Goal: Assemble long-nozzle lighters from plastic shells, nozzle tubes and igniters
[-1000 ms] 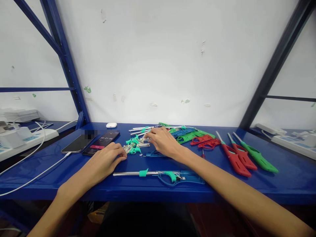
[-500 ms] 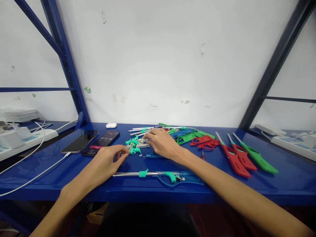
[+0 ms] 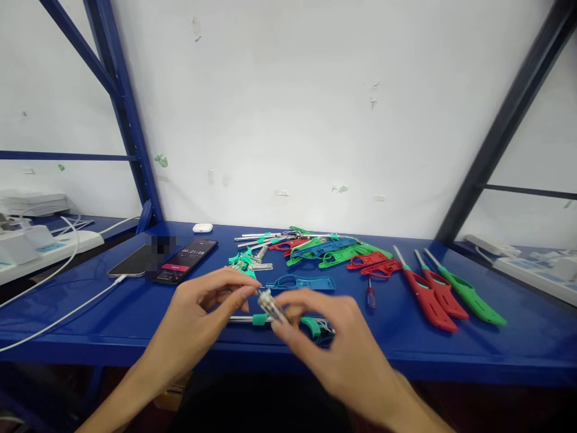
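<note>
My left hand [image 3: 205, 313] and my right hand [image 3: 336, 349] meet above the front of the blue shelf [image 3: 518, 349]. Both pinch a small clear and metal lighter part [image 3: 269, 305] between their fingertips. Beneath them lies an open blue lighter body [image 3: 288, 322] with a metal tube and teal trigger, partly hidden by my right hand. An empty blue handle shell [image 3: 301, 282] lies just behind. A pile of small teal and clear parts [image 3: 246, 264] sits further back left.
Red, green and blue handle shells [image 3: 333, 249] and metal tubes lie at the back. Three finished long lighters [image 3: 442, 288] lie at right, a small red screwdriver [image 3: 370, 296] near the middle. Two phones [image 3: 166, 263], a white earbud case [image 3: 202, 228] and cables sit left.
My right hand pulled back from the parts pile toward me with a small part. My left hand lifted off the shelf and met it. The camera tilted slightly.
</note>
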Motion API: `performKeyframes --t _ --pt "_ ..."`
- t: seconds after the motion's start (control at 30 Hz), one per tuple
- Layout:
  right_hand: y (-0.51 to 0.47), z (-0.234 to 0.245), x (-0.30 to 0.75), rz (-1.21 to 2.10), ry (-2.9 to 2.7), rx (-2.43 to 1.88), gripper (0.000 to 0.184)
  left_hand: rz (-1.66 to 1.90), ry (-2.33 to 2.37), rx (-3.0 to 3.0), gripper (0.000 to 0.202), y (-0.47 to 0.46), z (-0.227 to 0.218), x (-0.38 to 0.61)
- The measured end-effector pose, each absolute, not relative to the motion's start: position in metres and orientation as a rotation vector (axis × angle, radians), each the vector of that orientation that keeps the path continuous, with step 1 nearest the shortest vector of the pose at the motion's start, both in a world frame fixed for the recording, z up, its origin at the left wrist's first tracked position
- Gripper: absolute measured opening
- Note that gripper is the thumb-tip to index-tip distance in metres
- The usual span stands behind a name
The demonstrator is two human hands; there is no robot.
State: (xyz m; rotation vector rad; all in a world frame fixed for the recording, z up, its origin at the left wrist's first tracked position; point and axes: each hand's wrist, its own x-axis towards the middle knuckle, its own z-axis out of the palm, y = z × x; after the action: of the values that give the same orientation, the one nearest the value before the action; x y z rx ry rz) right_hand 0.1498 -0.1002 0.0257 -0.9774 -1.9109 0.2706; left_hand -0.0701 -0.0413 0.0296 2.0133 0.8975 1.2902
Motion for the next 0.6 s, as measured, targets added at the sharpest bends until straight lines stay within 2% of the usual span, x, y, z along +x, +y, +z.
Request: performKeyframes --t 0.13,0.47,0.6 --pt "-0.125 -0.003 0.147 0.113 -1.804 -0.905 0.027 1.209 0.788 1.756 0.016 -0.059 0.024 -0.052" --pt "-0.097 -0.028 0.152 -0.188 -1.756 -0.734 0.026 1.138 0.759 1.637 0.024 -0.057 0.0 -0.042" --pt "-0.097 -0.033 0.154 -0.235 -1.782 -0.695 0.031 1.059 0.739 1.573 0.03 -0.05 -0.001 -0.045"
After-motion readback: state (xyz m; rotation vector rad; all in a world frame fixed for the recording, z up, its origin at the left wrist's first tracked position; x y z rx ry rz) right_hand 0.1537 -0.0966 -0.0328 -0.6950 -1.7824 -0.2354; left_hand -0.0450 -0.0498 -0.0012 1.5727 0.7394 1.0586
